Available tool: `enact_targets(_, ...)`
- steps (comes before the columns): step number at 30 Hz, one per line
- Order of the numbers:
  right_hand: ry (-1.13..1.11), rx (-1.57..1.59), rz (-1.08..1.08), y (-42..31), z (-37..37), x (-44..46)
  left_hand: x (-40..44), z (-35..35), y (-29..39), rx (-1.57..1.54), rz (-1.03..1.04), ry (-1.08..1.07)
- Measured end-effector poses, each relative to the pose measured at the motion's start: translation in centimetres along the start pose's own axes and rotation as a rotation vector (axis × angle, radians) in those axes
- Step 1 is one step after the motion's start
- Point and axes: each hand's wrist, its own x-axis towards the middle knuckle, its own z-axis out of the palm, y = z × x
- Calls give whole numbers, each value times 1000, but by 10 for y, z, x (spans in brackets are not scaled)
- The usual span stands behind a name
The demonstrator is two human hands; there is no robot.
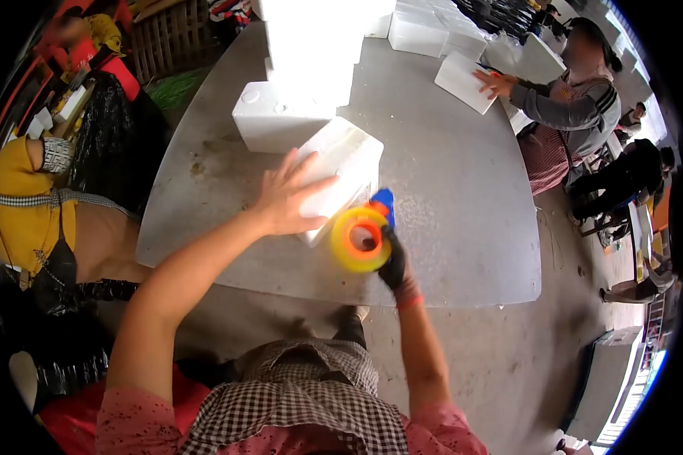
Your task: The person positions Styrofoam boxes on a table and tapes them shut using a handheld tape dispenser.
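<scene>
My bare left hand (292, 199) lies with fingers spread on a white foam box (349, 155), which sits tilted at an angle on the grey table. In my right hand (393, 262), covered by a dark glove, is a tape dispenser (385, 202) with a blue and orange head. Its wide roll of yellow tape (343, 241) has an orange core and is a little blurred. The dispenser is at the near right end of the box; whether it touches the box I cannot tell.
Another foam box (269, 125) stands just behind, beside a tall, overexposed white stack (315, 53). More foam boxes (417, 30) are at the table's far edge. Across on the right, a co-worker (573, 106) handles a foam box (467, 82). A person in yellow (23, 205) is close on the left.
</scene>
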Motion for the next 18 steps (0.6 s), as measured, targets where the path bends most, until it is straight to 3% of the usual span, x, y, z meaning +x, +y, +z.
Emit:
enact_targets(1,15,54,33,13,6,-25,1,-1,0,-14,-4,-5)
enact_targets(2,68,167,241,34,3,-51,-1,-2,-1,-25,-11,-14)
enact_targets(4,-44,255,222,46,39,-111,-2,-2,0,-8,-18,-25)
enact_targets(6,-143,-113,147,91,52,-142,-2,-1,2,2,-26,-28)
enact_targets(7,-155,26,317,87,73,-155,-2,-2,2,18,-30,-39)
enact_targets(10,-260,-28,260,89,107,-119,-3,-4,6,39,-48,-74)
enact_targets(11,-397,-336,-74,112,99,-98,-1,-8,6,48,-60,-99)
enact_targets(15,-198,-99,215,113,114,-23,1,-7,1,28,-68,-130)
enact_targets(18,-245,-285,111,129,104,-14,2,-7,2,32,-76,-130)
